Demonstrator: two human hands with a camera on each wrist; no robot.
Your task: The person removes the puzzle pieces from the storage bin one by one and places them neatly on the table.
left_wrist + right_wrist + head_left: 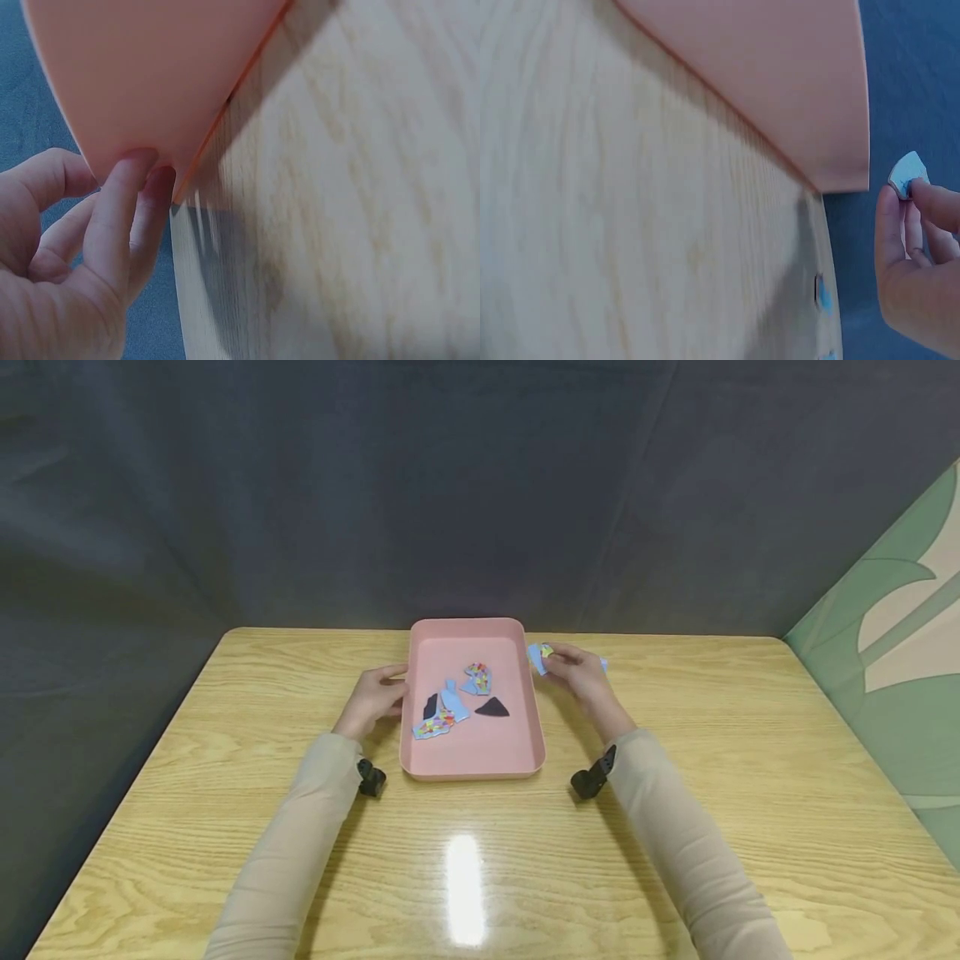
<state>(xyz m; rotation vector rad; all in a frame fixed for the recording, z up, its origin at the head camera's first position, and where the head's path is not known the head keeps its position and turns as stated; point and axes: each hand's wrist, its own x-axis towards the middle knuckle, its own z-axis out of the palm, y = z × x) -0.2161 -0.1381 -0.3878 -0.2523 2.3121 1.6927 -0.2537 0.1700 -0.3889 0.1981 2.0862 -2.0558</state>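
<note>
My left hand [373,700] is at the left side of a pink tray [487,760], and its fingertips touch the outer wall. Between thumb and fingers my right hand [583,675] pinches a small flat irregular piece [537,657], light blue with a coloured mosaic patch, just outside the tray's right rim. Its pale face shows in the right wrist view. Inside the tray lie mosaic-patterned pieces [435,725], a light blue piece [454,703] and a black triangular piece [492,707]. Another blue piece [823,294] rests on the table past my right hand, mostly hidden in the head view.
The wooden table [360,860] carries the tray near its far edge. Dark cloth [480,493] hangs behind it, and a green leaf-patterned panel [900,610] stands at the right. A small black wrist camera [592,779] sits on each sleeve.
</note>
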